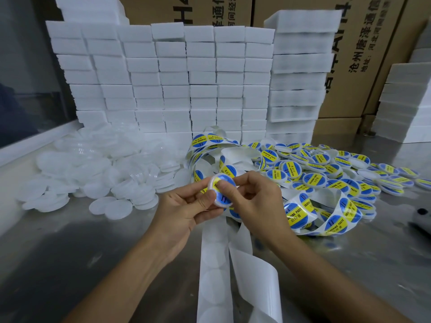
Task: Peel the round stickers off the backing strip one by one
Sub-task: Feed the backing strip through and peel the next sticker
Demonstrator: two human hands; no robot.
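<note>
spent backing strip (235, 271) is nearest the camera: bare white liner with empty round outlines, running from the bottom edge up toward the hands, long axis roughly straight away from the viewer. left hand (186, 206) has fingers and thumb curled round a clear round lid (219, 191), held tilted, face up toward the camera. right hand (254, 199) is just beside it, fingertips pinched on a blue and yellow round sticker (225, 183) lying on the lid face; looks like it's being pressed down, judgement only. can't tell whether the sticker is fully seated.

key relation: the loaded strip (326, 215) with unpeeled stickers loops on the tabletop (93, 252) to the right of the hands, so the right hand is nearer. that loop's long axis runs left-right, curling back toward the pile, stickers facing up and outward. next peel likely calls for the right hand to reach right and slightly toward the viewer.

behind: labelled lids (338, 169) heaped right, blank lids (93, 169) heaped left, white foam blocks (175, 78) stacked at the back.
</note>
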